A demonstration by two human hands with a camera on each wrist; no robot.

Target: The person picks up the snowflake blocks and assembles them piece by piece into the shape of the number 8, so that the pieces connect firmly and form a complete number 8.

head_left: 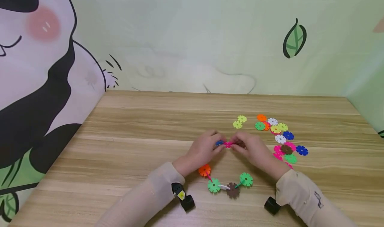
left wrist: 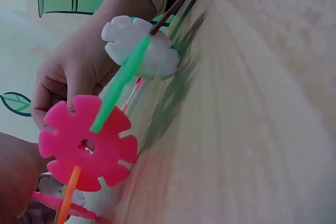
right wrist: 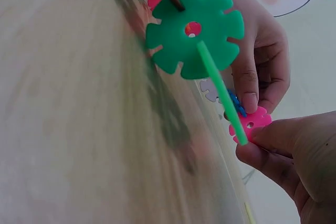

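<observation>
My two hands meet over the middle of the wooden table (head_left: 135,147). Between them is a pink snowflake disc (head_left: 228,144), part of a ring of slotted-together discs. The left hand (head_left: 220,143) pinches a blue disc (head_left: 219,142) joined to it. Fingers of the right hand (head_left: 237,145) pinch the pink disc (right wrist: 252,121). The ring runs back toward me through an orange disc (head_left: 205,170), a green disc (head_left: 214,185), a brown disc (head_left: 232,190) and another green disc (head_left: 246,179). In the left wrist view a pink disc (left wrist: 86,142) and a white disc (left wrist: 139,45) fill the foreground.
Several loose discs (head_left: 280,138) in mixed colours lie scattered at the right of the table. Two yellow-green discs (head_left: 239,121) sit just beyond my hands. A panda-printed backdrop (head_left: 39,70) closes the left side, and a pale green one with a leaf the back.
</observation>
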